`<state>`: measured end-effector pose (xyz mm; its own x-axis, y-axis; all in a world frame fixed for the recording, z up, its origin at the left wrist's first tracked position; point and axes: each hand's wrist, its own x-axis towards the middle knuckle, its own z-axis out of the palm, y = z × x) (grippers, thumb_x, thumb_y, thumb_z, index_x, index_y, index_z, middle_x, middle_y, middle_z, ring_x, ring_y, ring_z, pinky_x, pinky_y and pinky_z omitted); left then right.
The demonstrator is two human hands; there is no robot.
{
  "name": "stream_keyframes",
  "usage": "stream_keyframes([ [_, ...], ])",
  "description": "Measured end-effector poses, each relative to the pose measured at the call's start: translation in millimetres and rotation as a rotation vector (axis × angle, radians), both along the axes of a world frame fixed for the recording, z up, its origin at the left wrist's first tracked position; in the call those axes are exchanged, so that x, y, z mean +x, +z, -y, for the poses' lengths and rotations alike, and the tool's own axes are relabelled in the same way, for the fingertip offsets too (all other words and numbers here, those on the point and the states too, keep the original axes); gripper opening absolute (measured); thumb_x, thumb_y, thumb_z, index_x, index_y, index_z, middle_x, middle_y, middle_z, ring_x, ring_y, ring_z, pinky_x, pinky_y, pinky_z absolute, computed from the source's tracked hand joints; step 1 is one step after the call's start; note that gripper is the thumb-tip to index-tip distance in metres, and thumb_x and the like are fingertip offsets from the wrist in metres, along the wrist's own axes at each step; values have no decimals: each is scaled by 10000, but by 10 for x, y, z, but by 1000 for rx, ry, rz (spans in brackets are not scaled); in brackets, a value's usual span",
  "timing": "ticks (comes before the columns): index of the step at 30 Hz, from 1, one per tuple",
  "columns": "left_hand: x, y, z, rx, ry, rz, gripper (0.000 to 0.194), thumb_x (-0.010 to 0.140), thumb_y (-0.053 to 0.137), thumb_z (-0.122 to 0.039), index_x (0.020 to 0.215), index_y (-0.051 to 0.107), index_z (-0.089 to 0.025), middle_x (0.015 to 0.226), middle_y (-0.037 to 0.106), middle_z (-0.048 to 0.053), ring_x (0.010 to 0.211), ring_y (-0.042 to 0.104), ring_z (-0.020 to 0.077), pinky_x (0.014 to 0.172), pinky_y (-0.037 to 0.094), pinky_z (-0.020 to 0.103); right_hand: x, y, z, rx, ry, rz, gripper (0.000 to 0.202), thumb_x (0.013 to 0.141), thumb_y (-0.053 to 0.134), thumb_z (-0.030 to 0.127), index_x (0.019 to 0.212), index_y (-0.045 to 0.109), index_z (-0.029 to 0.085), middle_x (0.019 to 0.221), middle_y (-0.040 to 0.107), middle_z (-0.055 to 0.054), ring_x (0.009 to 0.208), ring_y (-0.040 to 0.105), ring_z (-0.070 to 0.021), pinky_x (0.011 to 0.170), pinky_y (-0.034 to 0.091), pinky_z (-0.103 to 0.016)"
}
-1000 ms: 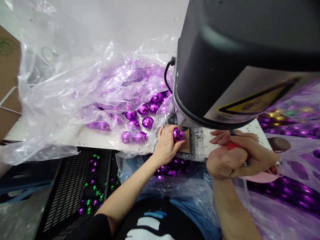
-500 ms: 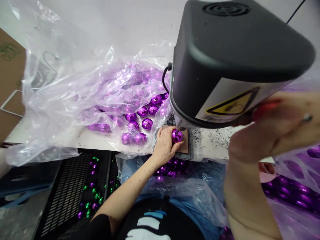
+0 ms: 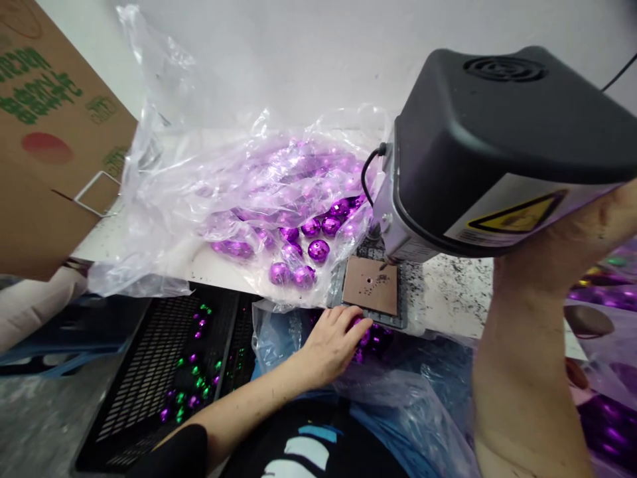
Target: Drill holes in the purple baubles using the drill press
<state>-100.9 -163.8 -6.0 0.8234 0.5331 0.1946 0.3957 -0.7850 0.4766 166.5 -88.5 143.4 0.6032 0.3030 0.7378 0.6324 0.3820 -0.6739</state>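
My left hand (image 3: 333, 342) is at the front edge of the bench, its thumb and fingers curled round a purple faceted ball ornament (image 3: 357, 323) that is partly covered by them. Just below is an open plastic bag (image 3: 393, 378) with more purple balls in it. Beyond the fingers lies a brown square plate (image 3: 371, 285) with a small hole and dark chips, under the drill press (image 3: 497, 146). My right hand (image 3: 582, 242) is beside the press head, which hides its fingers.
Clear plastic sheeting (image 3: 199, 192) covers many purple balls on the bench. A black crate (image 3: 134, 372) with small green and purple balls stands below left. A cardboard box (image 3: 54, 133) is at the left, with another person's sleeve (image 3: 40, 309) under it. Dark shavings litter the bench.
My left hand has moved off the plate toward me with the purple ball, down to the bag's mouth. The plate's surface is now uncovered. The camera view has shifted left.
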Motion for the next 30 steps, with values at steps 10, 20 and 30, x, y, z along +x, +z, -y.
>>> stream_keyframes([
  [10, -5, 305, -1149, 196, 300, 31, 242, 980, 429, -157, 1103, 638, -165, 1186, 633, 146, 1088, 598, 265, 945, 490, 438, -19, 30, 28, -3, -37, 79, 512, 904, 509, 529, 685, 501, 66, 904, 606, -12, 998, 591, -94, 710, 350, -225],
  [20, 14, 411, -1634, -194, 451, 135, 498, 830, 712, -242, 1297, 539, -216, 1270, 564, 129, 1024, 634, 240, 878, 495, 376, -66, 70, 43, -25, -37, 114, 575, 904, 453, 590, 655, 395, 75, 728, 495, -2, 847, 547, -39, 666, 325, -179],
  [30, 7, 595, -1033, -1647, 186, 851, 458, 904, 600, -584, 1145, 622, -196, 1003, 709, 97, 626, 598, 106, 528, 454, 219, -53, 77, 3, -54, -73, 112, 666, 829, 405, 742, 649, 322, 107, 625, 258, 35, 639, 308, 2, 714, 311, -226],
])
